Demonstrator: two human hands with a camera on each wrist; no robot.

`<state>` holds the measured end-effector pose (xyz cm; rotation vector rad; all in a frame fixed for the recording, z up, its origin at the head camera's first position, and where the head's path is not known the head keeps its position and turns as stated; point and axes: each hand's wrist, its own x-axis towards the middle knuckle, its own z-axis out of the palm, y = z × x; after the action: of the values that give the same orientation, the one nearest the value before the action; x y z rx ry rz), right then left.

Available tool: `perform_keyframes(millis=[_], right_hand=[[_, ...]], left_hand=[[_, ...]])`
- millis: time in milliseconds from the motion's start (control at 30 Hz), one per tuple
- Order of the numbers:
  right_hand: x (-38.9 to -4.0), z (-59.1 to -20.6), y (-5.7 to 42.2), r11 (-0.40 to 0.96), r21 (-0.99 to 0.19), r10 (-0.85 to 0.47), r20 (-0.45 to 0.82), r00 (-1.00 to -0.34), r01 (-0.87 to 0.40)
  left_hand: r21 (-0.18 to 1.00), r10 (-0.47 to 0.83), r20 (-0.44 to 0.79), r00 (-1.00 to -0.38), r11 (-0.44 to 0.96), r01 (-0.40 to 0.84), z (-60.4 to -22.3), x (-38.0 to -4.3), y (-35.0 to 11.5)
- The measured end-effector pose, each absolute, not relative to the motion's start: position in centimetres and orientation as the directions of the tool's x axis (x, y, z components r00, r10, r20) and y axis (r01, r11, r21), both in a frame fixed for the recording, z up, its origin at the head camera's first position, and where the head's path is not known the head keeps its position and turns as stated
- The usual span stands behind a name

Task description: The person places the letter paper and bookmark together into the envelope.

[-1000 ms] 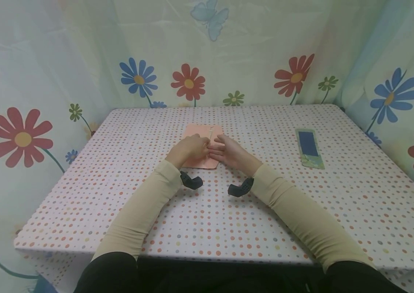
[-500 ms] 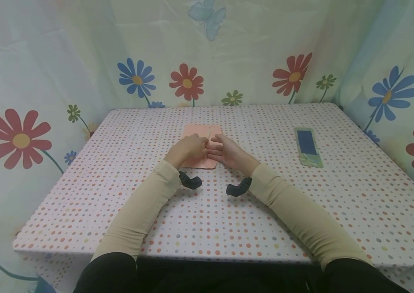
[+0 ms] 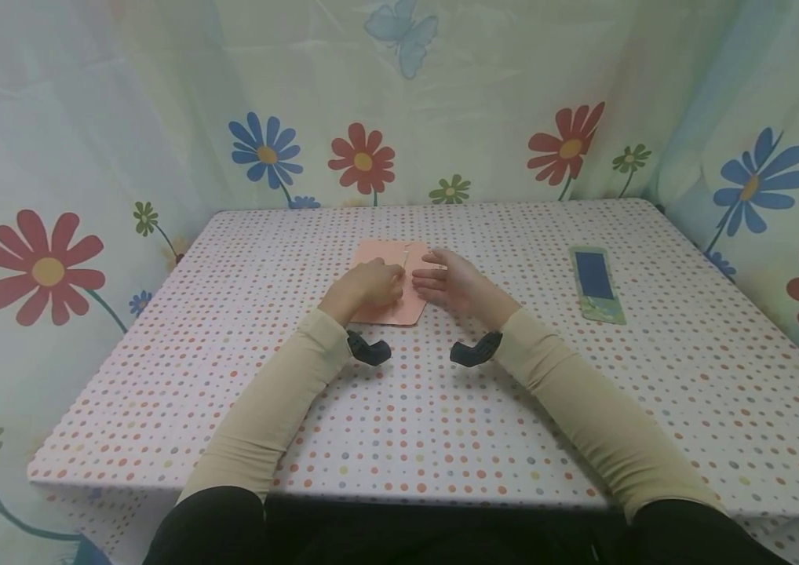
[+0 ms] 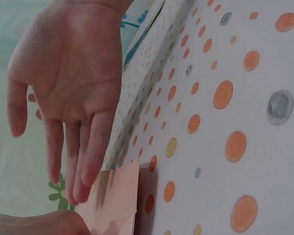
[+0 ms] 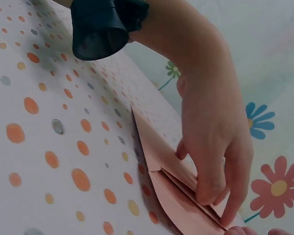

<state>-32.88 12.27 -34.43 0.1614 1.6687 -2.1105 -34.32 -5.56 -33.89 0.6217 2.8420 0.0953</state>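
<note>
A pink paper envelope [image 3: 399, 313] with a lengthwise slit lies on the spotted tablecloth; the slit also shows in the right wrist view, where the envelope [image 5: 174, 203] gapes a little along it. My left hand [image 3: 369, 285] is over its left part, fingers bent down, thumb and fingertip gripping the paper at the slit's edge. Just right of the slit my right hand [image 3: 457, 284] is held with its straight fingers pointing left, holding nothing. In the left wrist view that right hand [image 4: 71, 88] shows its palm, fingertips close by the envelope [image 4: 120, 196].
A narrow green packet [image 3: 599, 307] with a dark blue panel lies to the right on the spotted table [image 3: 414, 439]. Dark wrist mounts [image 3: 370, 350] stick out under both wrists. A flowered curtain [image 3: 484, 94] hangs behind and at both sides.
My right hand has drawn back to the right, away from the left fingertips, with its fingers still straight. The left hand and the green packet have stayed in place.
</note>
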Motion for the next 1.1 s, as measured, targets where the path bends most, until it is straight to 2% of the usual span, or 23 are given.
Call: perform_keyframes(millis=[200,400,600,733,833,967,1100], right_hand=[[-33.2,-33.5,13.8,-0.19,-0.914,-0.217,-0.316,-0.924,0.358],[-33.4,-32.9,15.3,-0.13,-0.948,-0.179,-0.266,-0.947,0.291],[-34.5,-33.7,16.1,0.128,-0.974,-0.025,-0.189,-0.982,0.184],[-37.9,-36.9,17.7,0.313,-0.943,0.073,-0.097,-0.993,0.115],[-39.8,-38.6,19.0,0.448,-0.887,0.125,-0.064,-0.99,0.114],[-37.7,-36.5,18.6,0.597,-0.796,0.179,0.009,-0.984,0.101],[-34.4,-33.7,17.9,0.722,-0.691,0.165,0.112,-0.98,0.042]], left_hand=[[0.114,0.419,-0.207,-0.884,0.908,0.403,-33.8,-34.2,-5.4],[0.128,0.424,-0.2,-0.883,0.905,0.406,-33.8,-34.1,-5.5],[0.124,0.432,-0.186,-0.883,0.901,0.415,-33.8,-34.0,-5.6],[0.125,0.429,-0.181,-0.885,0.902,0.412,-33.9,-33.9,-5.6],[0.122,0.428,-0.181,-0.886,0.903,0.411,-34.0,-33.9,-5.6],[0.11,0.429,-0.175,-0.886,0.903,0.416,-34.2,-34.0,-5.6],[0.106,0.427,-0.175,-0.887,0.904,0.414,-34.3,-34.2,-5.6]])
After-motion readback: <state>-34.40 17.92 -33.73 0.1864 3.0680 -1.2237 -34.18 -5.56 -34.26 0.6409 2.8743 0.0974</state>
